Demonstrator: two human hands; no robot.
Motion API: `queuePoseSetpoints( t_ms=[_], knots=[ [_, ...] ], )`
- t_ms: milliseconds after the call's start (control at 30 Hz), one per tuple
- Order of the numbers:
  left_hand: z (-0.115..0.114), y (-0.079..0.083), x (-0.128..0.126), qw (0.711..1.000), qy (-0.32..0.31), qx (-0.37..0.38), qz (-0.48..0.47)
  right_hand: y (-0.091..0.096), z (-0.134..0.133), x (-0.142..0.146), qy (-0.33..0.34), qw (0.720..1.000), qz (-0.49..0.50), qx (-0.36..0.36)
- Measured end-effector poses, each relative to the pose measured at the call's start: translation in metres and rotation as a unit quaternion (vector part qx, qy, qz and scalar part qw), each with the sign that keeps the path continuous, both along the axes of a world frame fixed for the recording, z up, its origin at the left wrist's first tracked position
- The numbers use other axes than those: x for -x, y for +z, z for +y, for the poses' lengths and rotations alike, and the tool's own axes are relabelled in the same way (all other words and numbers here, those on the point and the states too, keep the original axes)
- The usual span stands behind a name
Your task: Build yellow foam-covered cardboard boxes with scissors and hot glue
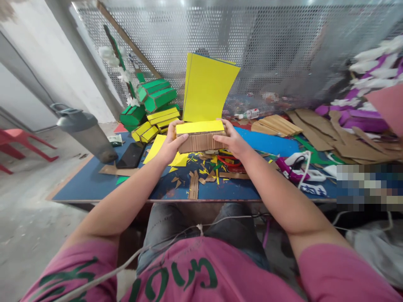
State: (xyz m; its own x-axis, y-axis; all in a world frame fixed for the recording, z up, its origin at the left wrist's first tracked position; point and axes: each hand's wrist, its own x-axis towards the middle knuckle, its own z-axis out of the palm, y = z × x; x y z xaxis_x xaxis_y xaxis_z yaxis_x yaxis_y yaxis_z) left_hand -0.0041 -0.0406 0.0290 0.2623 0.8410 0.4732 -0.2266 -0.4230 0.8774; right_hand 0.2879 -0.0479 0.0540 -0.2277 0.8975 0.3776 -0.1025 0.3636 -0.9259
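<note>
Between my two hands, above the table, is a small cardboard box (201, 141) with a yellow top and a bare brown corrugated side facing me. My left hand (172, 141) grips its left end, thumb on the brown side and fingers over the far edge. At the right end my right hand (232, 138) holds it the same way. A large yellow sheet (209, 88) stands upright behind the box, against the mesh. Yellow paper (181, 159) lies below my left hand, and yellow and brown scraps (203, 171) are scattered beneath the box.
To the left stand a grey shaker bottle (86, 132) and a black phone (130, 155). Green box shapes (159, 95) and yellow ones (163, 118) are piled at the back left. Blue sheet (267, 140), cardboard pieces (343, 134) and a purple-white tool with a cable (299, 167) lie right.
</note>
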Motion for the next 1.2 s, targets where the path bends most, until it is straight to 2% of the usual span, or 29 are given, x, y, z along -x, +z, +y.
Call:
queuePoseSetpoints(
  t_ms=[333,733,933,1100,1200],
  knots=[
    [-0.008,0.005,-0.003,0.995,0.032,-0.081,0.045,-0.005,0.002,0.002,-0.099,0.991,-0.054,-0.069],
    [-0.003,0.003,-0.002,0.994,0.014,-0.097,0.039,0.005,-0.008,0.003,-0.112,0.986,-0.082,-0.09],
    [0.0,0.001,0.0,0.99,0.021,-0.124,0.07,0.004,-0.007,0.0,-0.1,0.988,-0.091,-0.075],
    [-0.004,-0.002,-0.007,0.983,0.034,-0.162,0.077,-0.003,-0.008,0.006,-0.17,0.973,-0.131,-0.089],
    [-0.011,0.0,-0.011,0.981,0.042,-0.167,0.088,-0.006,-0.01,0.01,-0.187,0.969,-0.127,-0.095]
  ],
)
